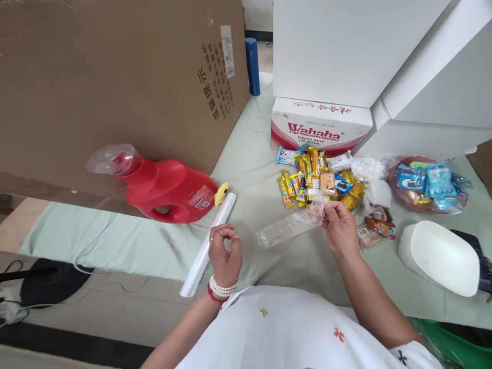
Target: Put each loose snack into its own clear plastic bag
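Note:
My right hand pinches one end of a long clear plastic bag, which stretches left above the cloth. Just beyond that hand lies a pile of small wrapped snacks, mostly yellow packets. A square wrapped biscuit rests on the pile near my fingertips. My left hand is loosely curled, with nothing visible in its fingers. It hovers over a white roll. Near the roll's far end is a yellow tape dispenser, beside a red jug lying on its side.
A large brown carton stands at the left. Behind the snacks are a Wahaha water box and white boxes. To the right sit a bowl of packets and a white scoop-shaped container. A blue cylinder stands at the back.

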The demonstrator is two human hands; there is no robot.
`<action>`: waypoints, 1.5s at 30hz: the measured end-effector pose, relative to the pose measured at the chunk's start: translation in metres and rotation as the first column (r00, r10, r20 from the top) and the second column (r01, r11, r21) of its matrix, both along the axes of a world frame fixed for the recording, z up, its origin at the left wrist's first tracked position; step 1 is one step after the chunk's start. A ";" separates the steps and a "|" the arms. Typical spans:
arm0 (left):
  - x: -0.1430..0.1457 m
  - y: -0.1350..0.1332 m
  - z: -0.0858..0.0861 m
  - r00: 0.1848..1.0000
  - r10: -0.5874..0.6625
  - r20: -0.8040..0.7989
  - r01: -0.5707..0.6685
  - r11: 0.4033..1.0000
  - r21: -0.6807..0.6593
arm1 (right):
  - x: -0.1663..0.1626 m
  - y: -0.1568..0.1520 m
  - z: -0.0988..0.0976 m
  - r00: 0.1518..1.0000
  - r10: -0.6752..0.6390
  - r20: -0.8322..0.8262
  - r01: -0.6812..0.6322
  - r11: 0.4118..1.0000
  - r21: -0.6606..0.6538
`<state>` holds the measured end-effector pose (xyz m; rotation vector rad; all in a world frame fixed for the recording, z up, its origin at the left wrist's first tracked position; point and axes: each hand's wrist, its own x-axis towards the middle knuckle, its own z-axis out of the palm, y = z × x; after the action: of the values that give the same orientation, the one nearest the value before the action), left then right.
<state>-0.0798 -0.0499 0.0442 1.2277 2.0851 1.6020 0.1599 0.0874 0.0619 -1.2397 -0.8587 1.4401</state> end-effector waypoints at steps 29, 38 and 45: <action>0.062 0.053 -0.051 0.810 -0.515 0.279 0.579 0.777 -0.247 | 0.008 -0.057 -0.064 0.987 0.149 0.060 -0.127 0.952 -0.278; 0.036 0.032 -0.062 0.907 -0.169 0.386 0.301 0.900 -0.314 | 0.015 -0.047 -0.052 0.968 0.233 -0.099 -0.253 0.904 -0.345; 0.030 0.023 -0.039 0.618 -0.695 -0.368 0.717 0.690 -0.097 | 0.005 -0.051 -0.046 0.970 0.230 -0.082 -0.244 0.908 -0.339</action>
<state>-0.0495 -0.0270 0.0047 2.1728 1.3696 1.0963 0.1645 0.0359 0.0159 -1.3946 -0.7678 1.8690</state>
